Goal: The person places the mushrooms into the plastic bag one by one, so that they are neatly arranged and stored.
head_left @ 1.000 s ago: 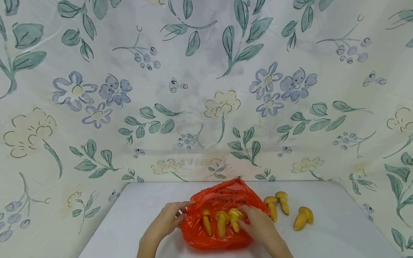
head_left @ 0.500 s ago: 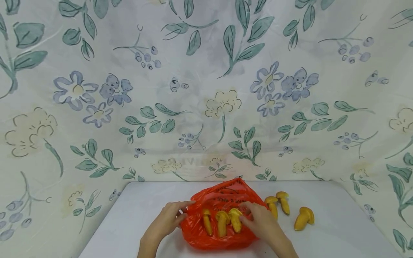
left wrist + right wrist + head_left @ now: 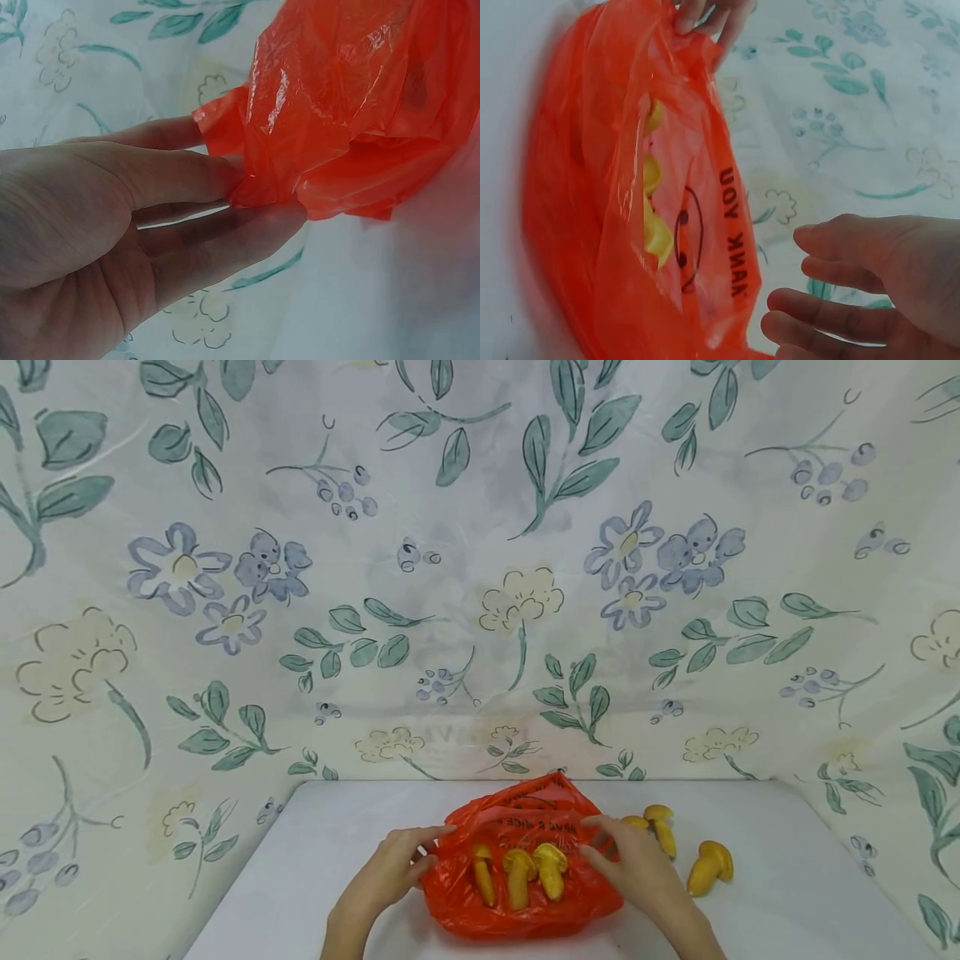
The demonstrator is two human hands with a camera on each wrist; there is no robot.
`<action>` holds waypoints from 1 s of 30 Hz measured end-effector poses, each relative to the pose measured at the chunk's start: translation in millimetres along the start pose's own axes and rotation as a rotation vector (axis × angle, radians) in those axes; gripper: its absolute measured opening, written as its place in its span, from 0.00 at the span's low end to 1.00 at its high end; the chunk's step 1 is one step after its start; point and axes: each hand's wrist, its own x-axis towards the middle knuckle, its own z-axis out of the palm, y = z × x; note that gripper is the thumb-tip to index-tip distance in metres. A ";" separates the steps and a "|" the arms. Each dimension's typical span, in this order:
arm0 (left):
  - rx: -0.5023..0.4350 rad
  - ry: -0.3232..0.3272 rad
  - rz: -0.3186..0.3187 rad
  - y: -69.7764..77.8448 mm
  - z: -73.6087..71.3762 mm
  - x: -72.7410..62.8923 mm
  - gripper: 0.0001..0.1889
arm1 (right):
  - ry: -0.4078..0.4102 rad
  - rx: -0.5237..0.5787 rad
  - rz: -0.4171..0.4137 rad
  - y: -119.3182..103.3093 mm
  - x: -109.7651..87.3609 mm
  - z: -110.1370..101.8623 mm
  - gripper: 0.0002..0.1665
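In the head view a red plastic bag [image 3: 517, 928] lies with its mouth open, printed with dark lettering. Three yellow mushrooms sit inside it: a slim one [image 3: 484, 877] at left, one in the middle [image 3: 518, 880] and one at right [image 3: 552, 872]. My left hand [image 3: 388, 870] pinches the bag's left edge; the left wrist view shows the red film [image 3: 300, 112] between thumb and fingers. My right hand [image 3: 637, 864] hovers by the bag's right side, fingers spread and holding nothing. The right wrist view shows it apart from the bag [image 3: 577, 180].
Three more yellow mushrooms are right of the bag on the white table [image 3: 285, 877]: one at the back [image 3: 662, 831], one farther right [image 3: 708, 868], and one mostly hidden behind my right hand [image 3: 633, 821]. A flower-patterned cloth [image 3: 450, 527] hangs behind the table.
My right hand has let go of the right-hand mushroom in the bag and moved right, away from it. The left hand has stayed at the bag's edge.
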 end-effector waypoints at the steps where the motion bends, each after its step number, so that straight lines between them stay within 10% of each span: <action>1: 0.002 0.000 0.000 0.2 0.1 0.2 0.22 | 0.005 -0.008 0.001 2.3 -0.2 -1.1 0.20; 30: -0.004 0.000 -0.018 1.1 -1.0 1.1 0.23 | -0.019 -0.151 0.159 73.5 -6.3 -36.3 0.25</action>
